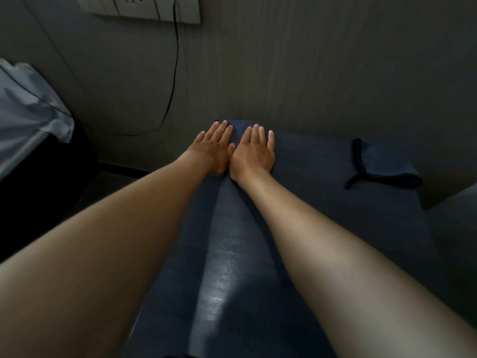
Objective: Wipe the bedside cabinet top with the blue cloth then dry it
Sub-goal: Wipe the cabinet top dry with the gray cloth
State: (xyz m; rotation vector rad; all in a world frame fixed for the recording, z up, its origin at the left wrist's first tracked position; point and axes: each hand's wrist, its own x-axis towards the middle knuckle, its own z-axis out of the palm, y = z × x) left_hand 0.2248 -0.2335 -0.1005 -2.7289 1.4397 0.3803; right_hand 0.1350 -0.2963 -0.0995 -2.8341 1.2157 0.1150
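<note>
A: How do the hands lie?
B: Both flat, fingers straight. The left hand (pixel 215 140) and right hand (pixel 254 148) press side by side on a blue cloth (pixel 238 127) at the cabinet top's (pixel 309 202) far edge.
A: Anything else?
B: A second, crumpled cloth (pixel 382 164) lies well apart to the right.

The room is dim. A grey wall (pixel 322 60) with faint upright streaks fills twelve o'clock. At eleven o'clock a pale switch and socket panel (pixel 144 9) sits on it, and a thin black cable (pixel 175 73) hangs down from there, curving left. At nine o'clock lies rumpled white bedding (pixel 28 104) over a dark bed base (pixel 44 171).
</note>
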